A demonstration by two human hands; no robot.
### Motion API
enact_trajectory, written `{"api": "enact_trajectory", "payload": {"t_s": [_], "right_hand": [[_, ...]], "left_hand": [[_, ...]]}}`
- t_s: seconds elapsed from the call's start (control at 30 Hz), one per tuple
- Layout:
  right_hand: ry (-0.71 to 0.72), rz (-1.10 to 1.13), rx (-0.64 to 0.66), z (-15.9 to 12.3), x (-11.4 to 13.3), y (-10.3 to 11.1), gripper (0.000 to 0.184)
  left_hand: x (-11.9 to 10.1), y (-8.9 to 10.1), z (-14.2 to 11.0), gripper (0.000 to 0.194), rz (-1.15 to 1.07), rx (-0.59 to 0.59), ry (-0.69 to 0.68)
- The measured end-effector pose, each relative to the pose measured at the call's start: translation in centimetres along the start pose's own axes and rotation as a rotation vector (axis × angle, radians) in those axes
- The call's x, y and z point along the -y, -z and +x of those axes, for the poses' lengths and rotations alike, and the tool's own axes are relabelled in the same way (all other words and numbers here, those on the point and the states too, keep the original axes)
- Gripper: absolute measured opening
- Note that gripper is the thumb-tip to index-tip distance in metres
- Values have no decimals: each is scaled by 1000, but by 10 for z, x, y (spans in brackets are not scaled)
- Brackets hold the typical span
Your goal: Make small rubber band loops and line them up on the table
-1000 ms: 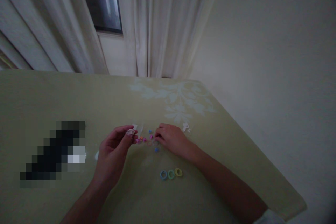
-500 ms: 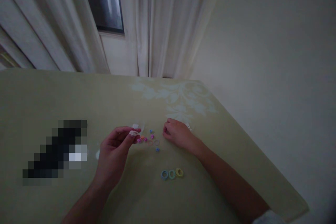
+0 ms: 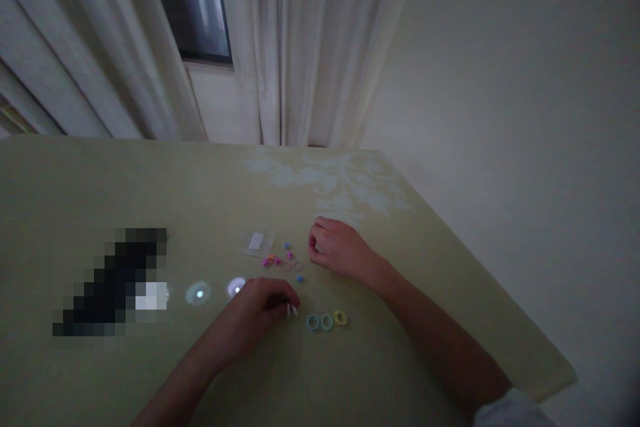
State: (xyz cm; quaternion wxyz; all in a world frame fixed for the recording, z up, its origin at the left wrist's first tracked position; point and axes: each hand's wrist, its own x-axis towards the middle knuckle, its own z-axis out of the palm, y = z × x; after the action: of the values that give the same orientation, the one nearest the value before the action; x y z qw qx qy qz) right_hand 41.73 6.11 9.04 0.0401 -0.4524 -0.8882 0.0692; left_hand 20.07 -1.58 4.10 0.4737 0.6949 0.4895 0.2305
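Note:
My left hand [image 3: 265, 303] is low over the table, its thumb and fingers pinched on white hair ties [image 3: 293, 310]. Just right of its fingertips lie three ring-shaped bundles of hair ties in a row: blue [image 3: 313, 322], green [image 3: 327, 322] and yellow [image 3: 340, 317]. Farther back, my right hand [image 3: 337, 243] rests with curled fingers; whatever they may hold is hidden. Between the hands are small pink clips [image 3: 277, 261], an orange clip [image 3: 271, 258], blue clips [image 3: 299, 279] and thin loose bands [image 3: 297, 267].
A clear plastic bag [image 3: 257, 242] with a white label lies behind the clips. On the left of the table [image 3: 100, 193] is a dark blurred-out object [image 3: 110, 280]. Light reflections show on the tabletop near my left hand. Curtains [image 3: 325, 47] and a wall stand beyond.
My left hand has moved right and toward me with the white hair ties, down beside the row of coloured ones. My right hand has barely shifted.

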Motion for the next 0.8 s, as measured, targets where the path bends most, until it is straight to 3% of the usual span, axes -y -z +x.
{"api": "enact_trajectory", "payload": {"t_s": [0.13, 0.23, 0.33, 0.57, 0.8], "right_hand": [[19, 8, -108, -21, 13, 27, 7], [45, 55, -161, -42, 14, 34, 3], [59, 142, -162, -64, 5, 21, 3], [-5, 386, -241, -97, -15, -37, 10], [-22, 402, -211, -100, -16, -49, 6]], "left_hand": [[-12, -2, -9, 21, 128, 78, 19], [-14, 3, -15, 20, 184, 132, 43], [-12, 6, -17, 20, 209, 140, 54], [-1, -6, -12, 20, 155, 83, 19], [0, -7, -13, 13, 127, 70, 71]]}}
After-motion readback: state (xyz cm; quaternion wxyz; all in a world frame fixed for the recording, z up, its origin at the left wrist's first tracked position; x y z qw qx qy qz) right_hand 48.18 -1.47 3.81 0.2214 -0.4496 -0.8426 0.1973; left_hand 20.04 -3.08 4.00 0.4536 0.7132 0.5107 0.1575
